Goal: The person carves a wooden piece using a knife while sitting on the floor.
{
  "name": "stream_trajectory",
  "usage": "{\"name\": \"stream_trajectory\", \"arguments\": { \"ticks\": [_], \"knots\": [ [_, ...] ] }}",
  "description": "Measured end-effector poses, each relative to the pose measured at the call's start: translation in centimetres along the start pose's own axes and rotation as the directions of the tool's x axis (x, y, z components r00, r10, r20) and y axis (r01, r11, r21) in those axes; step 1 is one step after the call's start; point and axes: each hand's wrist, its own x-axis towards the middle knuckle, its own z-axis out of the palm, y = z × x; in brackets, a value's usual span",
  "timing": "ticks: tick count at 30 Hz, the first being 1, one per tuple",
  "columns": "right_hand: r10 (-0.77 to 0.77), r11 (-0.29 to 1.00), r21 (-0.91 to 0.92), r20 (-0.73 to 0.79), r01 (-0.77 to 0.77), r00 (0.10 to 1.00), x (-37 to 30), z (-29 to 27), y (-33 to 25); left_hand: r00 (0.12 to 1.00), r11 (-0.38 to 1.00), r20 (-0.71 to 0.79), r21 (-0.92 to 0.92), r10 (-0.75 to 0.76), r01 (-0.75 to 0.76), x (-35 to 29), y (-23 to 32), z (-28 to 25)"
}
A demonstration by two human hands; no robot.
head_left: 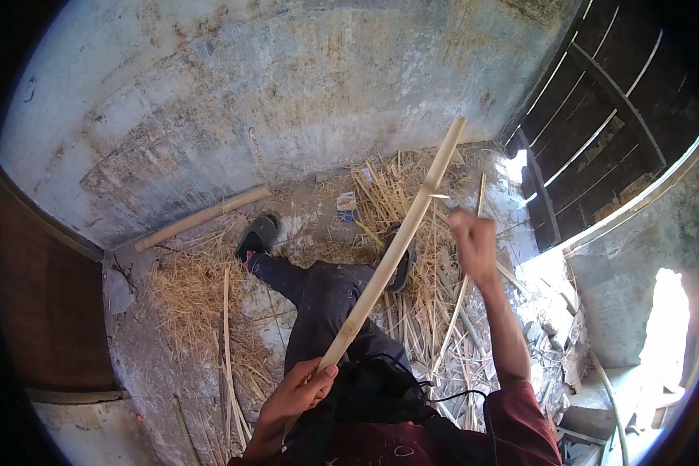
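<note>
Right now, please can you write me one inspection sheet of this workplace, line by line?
Surface: bare concrete floor, dusty, strewn with shavings.
Job's things: long pale bamboo stick, slanting up from lower left to upper right.
Clutter: straw-like shavings, thin split bamboo strips, a thick bamboo pole lying by the wall.
Grips: left hand closed around the stick's lower end; right hand fisted, raised beside the stick, what it holds is unclear.
Cables: thin black cord at the person's chest.
Surroundings: stained curved concrete wall, dark slatted wooden door at right.
</note>
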Motion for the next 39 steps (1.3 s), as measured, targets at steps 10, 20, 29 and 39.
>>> {"name": "stream_trajectory", "arguments": {
  "ticks": [10, 20, 29, 39],
  "knots": [
    [-0.308, 0.943, -0.035, 0.292, 0.332, 0.906, -5.5, 1.1, -9.3, 0.998, 0.978, -0.051, 0.203, 0.048, -0.037, 0.9, 0.3, -0.2],
    [0.081, 0.971, -0.223, -0.019, -0.083, 0.997, 0.5, -2.2, -4.4, 0.941, 0.903, -0.2, 0.392, 0.272, -0.177, 0.4, -1.0, 0.2],
    [-0.285, 0.938, -0.094, 0.337, 0.334, 0.897, -6.3, 1.4, -10.4, 0.932, 0.93, -0.209, 0.283, 0.297, -0.233, 1.5, -2.1, 0.2],
    [0.075, 0.982, -0.172, 0.003, -0.073, 0.997, -0.2, -1.9, -4.7, 0.931, 0.937, -0.241, 0.285, 0.273, -0.201, 0.6, -2.0, -0.3]
  ]
}}
